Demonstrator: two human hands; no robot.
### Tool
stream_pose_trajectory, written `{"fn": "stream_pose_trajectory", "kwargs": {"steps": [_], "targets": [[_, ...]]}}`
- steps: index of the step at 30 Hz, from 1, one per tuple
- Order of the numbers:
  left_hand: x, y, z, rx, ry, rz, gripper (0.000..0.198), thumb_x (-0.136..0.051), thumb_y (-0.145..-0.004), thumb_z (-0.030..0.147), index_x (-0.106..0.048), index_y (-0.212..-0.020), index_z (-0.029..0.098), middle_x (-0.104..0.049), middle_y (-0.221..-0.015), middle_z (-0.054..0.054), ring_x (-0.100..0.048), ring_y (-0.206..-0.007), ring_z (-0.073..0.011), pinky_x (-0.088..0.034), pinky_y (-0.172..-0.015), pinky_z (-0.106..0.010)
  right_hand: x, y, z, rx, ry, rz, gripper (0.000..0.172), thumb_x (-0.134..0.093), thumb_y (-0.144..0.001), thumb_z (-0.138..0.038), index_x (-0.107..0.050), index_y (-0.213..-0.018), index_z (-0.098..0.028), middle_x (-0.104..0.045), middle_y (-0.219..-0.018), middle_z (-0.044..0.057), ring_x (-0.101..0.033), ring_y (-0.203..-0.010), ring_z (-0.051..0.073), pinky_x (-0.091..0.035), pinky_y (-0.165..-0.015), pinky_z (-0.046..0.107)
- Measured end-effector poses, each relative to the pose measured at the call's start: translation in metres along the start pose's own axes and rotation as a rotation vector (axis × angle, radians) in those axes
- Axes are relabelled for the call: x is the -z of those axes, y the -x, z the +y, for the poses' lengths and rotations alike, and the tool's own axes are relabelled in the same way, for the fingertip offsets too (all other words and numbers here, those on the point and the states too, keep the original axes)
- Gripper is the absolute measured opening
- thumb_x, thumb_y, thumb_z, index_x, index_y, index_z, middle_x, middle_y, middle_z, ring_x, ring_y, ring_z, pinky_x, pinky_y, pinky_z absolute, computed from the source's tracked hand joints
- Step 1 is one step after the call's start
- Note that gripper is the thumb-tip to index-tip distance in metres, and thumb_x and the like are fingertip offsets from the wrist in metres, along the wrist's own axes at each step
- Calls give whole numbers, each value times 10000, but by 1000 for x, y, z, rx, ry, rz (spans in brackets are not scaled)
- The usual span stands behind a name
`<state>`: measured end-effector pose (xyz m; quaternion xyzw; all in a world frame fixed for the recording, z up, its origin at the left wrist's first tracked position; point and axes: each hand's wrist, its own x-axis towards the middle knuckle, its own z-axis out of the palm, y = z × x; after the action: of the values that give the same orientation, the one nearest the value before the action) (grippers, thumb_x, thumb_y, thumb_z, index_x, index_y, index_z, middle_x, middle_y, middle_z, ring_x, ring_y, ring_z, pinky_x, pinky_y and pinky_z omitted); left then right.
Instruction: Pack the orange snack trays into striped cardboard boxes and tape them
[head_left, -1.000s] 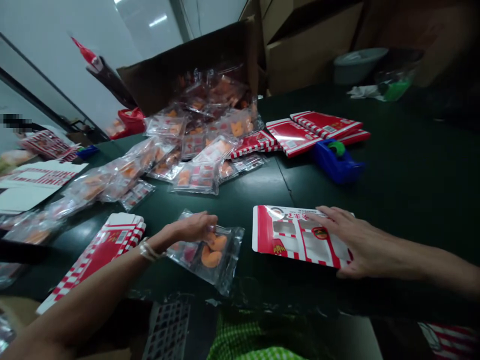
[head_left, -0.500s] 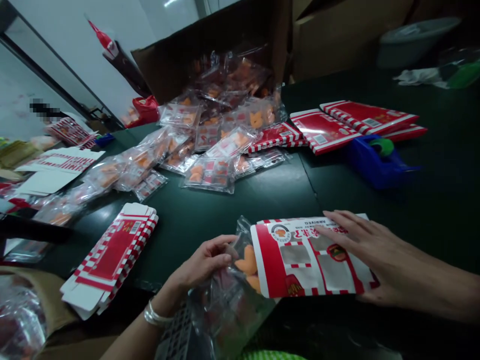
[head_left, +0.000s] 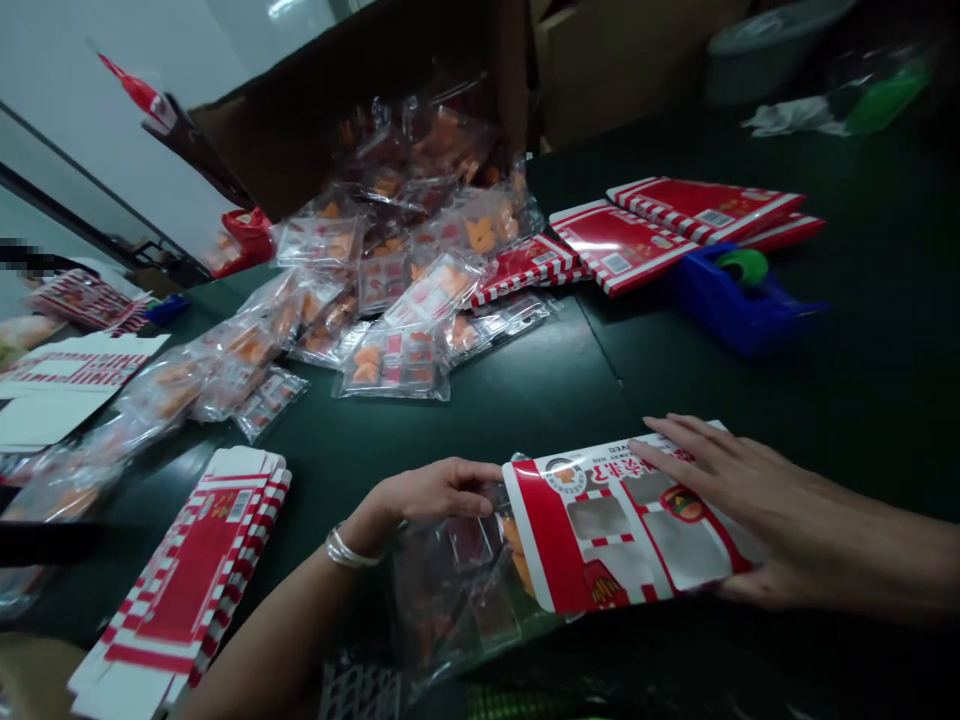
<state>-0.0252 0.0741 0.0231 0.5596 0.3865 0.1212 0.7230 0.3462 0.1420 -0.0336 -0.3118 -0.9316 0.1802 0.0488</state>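
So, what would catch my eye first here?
A heap of clear packets of orange pieces spills from a cardboard box across the dark table. Nearer, the right hand presses a flat red-and-white card box, while the left hand rests on a clear packet at its edge. A blue tape dispenser stands at right.

Clear plastic bag, crinkled, lies flat; orange pieces inside show at its right end, beside dark-and-red printed panels. Red-and-white printed card sleeve, flattened, overlaps the bag's right part, touching it. Card has a red band along one edge, two die-cut windows, and inverted lettering.
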Motion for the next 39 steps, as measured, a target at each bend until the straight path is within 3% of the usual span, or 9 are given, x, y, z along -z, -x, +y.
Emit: {"fn": "stream_pose_trajectory", "kwargs": {"steps": [5,9,14,17,20,23,27,31,39], "targets": [[1,-9,-4,3,45,-112,505,-623,-883,386,-549,-1355,223,-655,-1246,-76,-608,-1113,-242,-475,-954,-364,-13,10,0,97,94,169,1133,-775,-583,-461,-183,-1542,-341,-205,-1610,112,-238,-1415,470,-379,-1005,673],[7,-28,5,42,-82,-6,419,-720,-782,399,-708,-1110,139,-735,-1032,-82,-654,-955,-246,-503,-897,-370,-19,9,0,118,174,179,1080,-736,-610,-515,-215,-1535,-319,-237,-1594,149,-276,-1389,496,-415,-947,674],[8,24,8,27,-396,669,447,-669,-803,375,-643,-1215,205,-698,-1159,-84,-617,-1072,-265,-448,-996,-427,-16,6,-3,81,193,167,964,-715,-637,-564,-364,-1472,-234,-313,-1547,211,-280,-1380,510,-411,-933,685],[-11,76,-13,217,-575,1018,502,-674,-789,383,-601,-1257,216,-669,-1180,-102,-604,-1078,-290,-427,-1001,-480,-13,6,-3,61,144,146,1012,-747,-601,-586,-368,-1472,-240,-312,-1548,206,-283,-1378,509,-390,-960,691],[-41,88,-35,212,-283,877,495,-672,-800,363,-580,-1256,194,-665,-1145,-100,-631,-981,-250,-496,-885,-402,-11,4,-7,98,85,163,1062,-771,-587,-593,-329,-1491,-253,-316,-1546,197,-295,-1378,494,-374,-989,680],[-60,55,-42,47,143,700,387,-706,-789,325,-621,-1133,171,-691,-1036,-69,-650,-888,-194,-517,-777,-299,-10,-1,-25,153,34,146,1076,-791,-578,-582,-333,-1489,-239,-320,-1540,207,-302,-1375,487,-372,-1001,668],[-64,12,-38,-29,498,892,528,-846,-632,232,-567,-1079,189,-713,-889,-27,-661,-685,-143,-537,-652,-265,-10,-12,-50,129,-23,95,1048,-793,-581,-570,-366,-1473,-224,-325,-1538,208,-267,-1394,483,-341,-1021,679],[-69,13,-36,-76,723,930,470,-884,-588,224,-581,-942,163,-721,-812,-31,-683,-670,-137,-537,-619,-221,-12,-17,-52,109,-51,117,1047,-793,-589,-560,-349,-1481,-237,-306,-1551,197,-251,-1410,459,-331,-1041,664],[-94,2,-2,-11,579,968,379,-875,-557,220,-736,-888,101,-765,-819,-74,-685,-661,-187,-581,-692,-340,-10,-30,-64,230,19,200,978,-805,-575,-550,-451,-1430,-236,-411,-1486,219,-323,-1359,503,-361,-958,718]]}}
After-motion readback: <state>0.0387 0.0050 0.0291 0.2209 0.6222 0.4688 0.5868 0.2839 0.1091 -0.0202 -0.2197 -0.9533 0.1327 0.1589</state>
